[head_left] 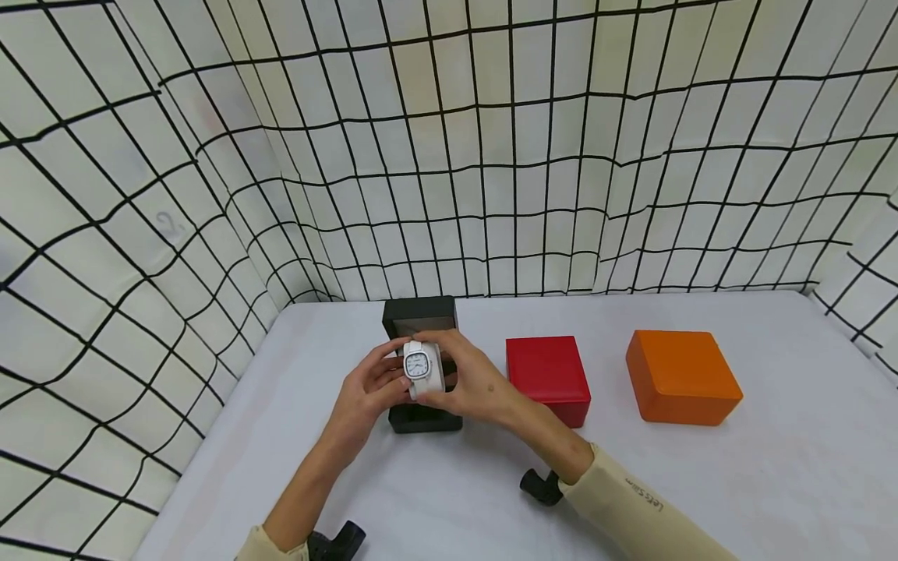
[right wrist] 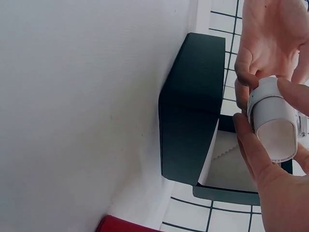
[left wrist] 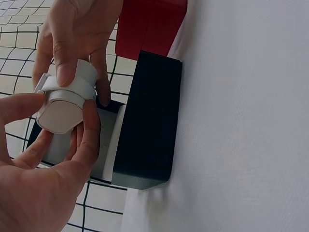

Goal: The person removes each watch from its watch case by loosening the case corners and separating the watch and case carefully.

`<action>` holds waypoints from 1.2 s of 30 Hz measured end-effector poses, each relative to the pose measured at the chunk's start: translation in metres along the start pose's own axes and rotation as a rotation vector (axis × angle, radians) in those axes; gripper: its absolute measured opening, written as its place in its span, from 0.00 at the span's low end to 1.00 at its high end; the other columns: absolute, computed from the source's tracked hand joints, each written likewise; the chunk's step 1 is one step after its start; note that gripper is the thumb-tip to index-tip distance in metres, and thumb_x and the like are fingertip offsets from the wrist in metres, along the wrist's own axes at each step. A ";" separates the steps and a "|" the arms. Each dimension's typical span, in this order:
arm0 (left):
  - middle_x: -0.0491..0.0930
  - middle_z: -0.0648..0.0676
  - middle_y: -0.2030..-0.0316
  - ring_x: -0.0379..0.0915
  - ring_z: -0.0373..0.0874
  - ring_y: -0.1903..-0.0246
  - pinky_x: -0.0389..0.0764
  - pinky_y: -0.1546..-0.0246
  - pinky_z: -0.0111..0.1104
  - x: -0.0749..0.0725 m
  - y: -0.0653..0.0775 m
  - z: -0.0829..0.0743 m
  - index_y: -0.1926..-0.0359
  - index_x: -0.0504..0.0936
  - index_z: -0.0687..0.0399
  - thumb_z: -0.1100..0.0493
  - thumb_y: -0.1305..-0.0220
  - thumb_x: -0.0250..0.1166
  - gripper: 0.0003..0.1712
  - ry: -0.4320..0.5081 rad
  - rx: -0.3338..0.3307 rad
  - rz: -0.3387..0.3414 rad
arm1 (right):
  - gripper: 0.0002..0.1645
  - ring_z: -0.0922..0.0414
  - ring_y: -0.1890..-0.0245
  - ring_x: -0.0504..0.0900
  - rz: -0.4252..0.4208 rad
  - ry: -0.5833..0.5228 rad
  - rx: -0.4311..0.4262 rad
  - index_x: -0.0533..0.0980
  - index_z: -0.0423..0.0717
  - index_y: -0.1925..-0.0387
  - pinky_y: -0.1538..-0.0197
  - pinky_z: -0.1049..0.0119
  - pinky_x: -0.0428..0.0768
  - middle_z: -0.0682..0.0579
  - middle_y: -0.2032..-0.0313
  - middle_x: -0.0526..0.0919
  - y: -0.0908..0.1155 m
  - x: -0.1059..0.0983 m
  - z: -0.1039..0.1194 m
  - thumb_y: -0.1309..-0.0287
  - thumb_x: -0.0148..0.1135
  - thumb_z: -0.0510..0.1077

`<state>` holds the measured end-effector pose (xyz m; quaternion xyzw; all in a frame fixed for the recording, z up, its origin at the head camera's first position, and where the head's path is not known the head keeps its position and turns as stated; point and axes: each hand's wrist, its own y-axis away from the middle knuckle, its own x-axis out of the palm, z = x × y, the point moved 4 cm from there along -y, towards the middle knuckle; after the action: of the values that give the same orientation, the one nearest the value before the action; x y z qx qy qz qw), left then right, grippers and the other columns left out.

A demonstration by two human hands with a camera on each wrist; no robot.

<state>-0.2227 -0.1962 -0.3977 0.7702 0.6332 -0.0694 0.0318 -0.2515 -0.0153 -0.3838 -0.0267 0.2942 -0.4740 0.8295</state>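
Note:
A white wristwatch [head_left: 417, 365] with a squarish face is wrapped round a white watch cushion [head_left: 435, 375]. My left hand [head_left: 370, 387] grips it from the left, thumb and fingertips on the strap and cushion. From the other side my right hand [head_left: 471, 375] pinches the top and bottom of the cushion. Both hands hold the watch over a dark green watch box [head_left: 424, 421], whose lid [head_left: 419, 312] stands raised at the back. A pale lining [right wrist: 227, 164] shows inside the box in the right wrist view. The flat end of the cushion [left wrist: 60, 117] faces the left wrist camera.
To the right of the dark box sits a closed red box [head_left: 547, 370], and farther right an orange box [head_left: 684, 378]. All stand on a white-covered table [head_left: 793, 483]. Black grid netting [head_left: 456, 164] over white panels closes off the back and sides.

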 end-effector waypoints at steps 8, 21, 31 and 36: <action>0.69 0.65 0.30 0.76 0.38 0.40 0.83 0.45 0.27 -0.001 0.000 -0.002 0.23 0.64 0.50 0.62 0.29 0.63 0.36 0.021 0.005 0.025 | 0.47 0.50 0.44 0.80 -0.008 0.007 -0.007 0.66 0.47 0.28 0.52 0.70 0.88 0.46 0.37 0.73 -0.001 -0.001 0.003 0.47 0.79 0.37; 0.69 0.53 0.31 0.74 0.40 0.39 0.84 0.47 0.27 -0.005 -0.001 -0.002 0.26 0.68 0.47 0.64 0.36 0.73 0.40 -0.029 0.016 0.004 | 0.46 0.48 0.42 0.81 -0.010 -0.015 -0.010 0.66 0.46 0.27 0.49 0.64 0.89 0.46 0.36 0.73 0.001 0.001 0.006 0.45 0.78 0.38; 0.68 0.52 0.30 0.78 0.38 0.41 0.86 0.50 0.28 -0.003 -0.005 -0.002 0.27 0.69 0.48 0.64 0.36 0.73 0.39 -0.028 0.020 -0.004 | 0.47 0.52 0.42 0.79 -0.015 0.008 0.019 0.64 0.48 0.26 0.47 0.63 0.88 0.48 0.35 0.72 0.002 0.001 0.004 0.45 0.77 0.37; 0.67 0.52 0.29 0.78 0.38 0.42 0.86 0.50 0.28 -0.002 -0.006 -0.004 0.27 0.69 0.48 0.64 0.37 0.73 0.39 -0.031 0.010 -0.005 | 0.47 0.51 0.41 0.79 -0.010 0.002 0.030 0.64 0.48 0.26 0.46 0.60 0.89 0.48 0.34 0.71 0.002 0.000 0.005 0.44 0.76 0.37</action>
<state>-0.2290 -0.1967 -0.3936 0.7677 0.6341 -0.0846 0.0374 -0.2480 -0.0152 -0.3804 -0.0151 0.2877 -0.4825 0.8272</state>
